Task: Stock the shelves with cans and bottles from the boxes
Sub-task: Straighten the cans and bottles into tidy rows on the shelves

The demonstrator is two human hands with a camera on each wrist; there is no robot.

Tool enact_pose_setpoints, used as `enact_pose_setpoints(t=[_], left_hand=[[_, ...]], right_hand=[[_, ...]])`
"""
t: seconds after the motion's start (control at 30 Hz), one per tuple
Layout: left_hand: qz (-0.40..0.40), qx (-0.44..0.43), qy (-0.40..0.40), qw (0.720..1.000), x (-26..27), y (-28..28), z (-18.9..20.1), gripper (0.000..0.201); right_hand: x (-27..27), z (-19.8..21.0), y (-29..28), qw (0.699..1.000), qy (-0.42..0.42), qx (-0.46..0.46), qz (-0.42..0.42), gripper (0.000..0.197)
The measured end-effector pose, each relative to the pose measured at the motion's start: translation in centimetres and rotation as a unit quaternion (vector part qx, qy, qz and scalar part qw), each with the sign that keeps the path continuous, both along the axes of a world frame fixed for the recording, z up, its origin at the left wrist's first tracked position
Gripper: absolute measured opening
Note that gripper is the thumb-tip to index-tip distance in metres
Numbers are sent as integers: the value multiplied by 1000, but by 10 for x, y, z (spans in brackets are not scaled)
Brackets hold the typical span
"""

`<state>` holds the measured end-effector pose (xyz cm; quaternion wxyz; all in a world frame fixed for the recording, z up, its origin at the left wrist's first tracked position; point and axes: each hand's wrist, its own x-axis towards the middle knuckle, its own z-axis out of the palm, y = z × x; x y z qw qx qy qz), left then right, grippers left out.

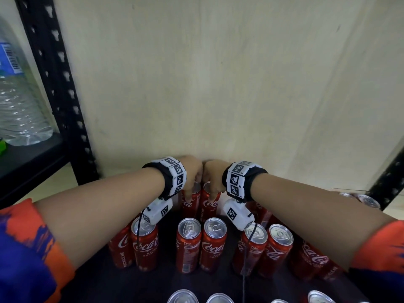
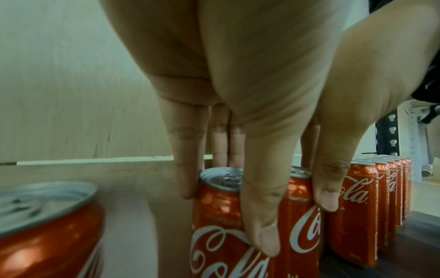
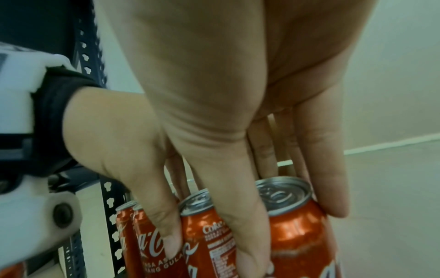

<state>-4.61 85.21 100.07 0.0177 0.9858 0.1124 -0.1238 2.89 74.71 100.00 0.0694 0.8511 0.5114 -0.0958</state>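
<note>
Two red Coca-Cola cans stand side by side at the back of the dark shelf (image 1: 122, 283), against the pale wall. My left hand (image 1: 193, 185) grips the left can (image 1: 190, 203) from above, thumb in front and fingers behind. In the left wrist view the left hand (image 2: 226, 218) wraps this can (image 2: 214, 210). My right hand (image 1: 213, 188) grips the right can (image 1: 211, 204) the same way. The right wrist view shows the right hand (image 3: 294, 237) around its can (image 3: 300, 250), touching the left can (image 3: 207, 237).
Several more red cans (image 1: 213, 243) stand in rows in front of my hands, under my forearms. A large water bottle (image 1: 19, 99) sits on the neighbouring shelf at the left, past a black upright post (image 1: 54, 79). Another post (image 1: 389, 182) rises at the right.
</note>
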Motion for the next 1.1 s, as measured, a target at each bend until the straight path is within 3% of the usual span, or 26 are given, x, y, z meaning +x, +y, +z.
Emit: enact_pose_setpoints(t=[0.57,0.7,0.9,1.1], left_hand=[[-39,28,-4,999,-5,2,-1,66],[-38,26,-12,999,-8,2,-3,68],[-7,33,-15,999,-8,6,1,84],[17,16,7,1000,-10,5,23,65]], right_hand=[[-1,6,1,999,-17,-30,-10,51],[-1,10,-4,1000,0,-23,-9,60],[-2,14,-15,1000,17,21,-2,62],[5,34,-40,999,0,30,-32,65]])
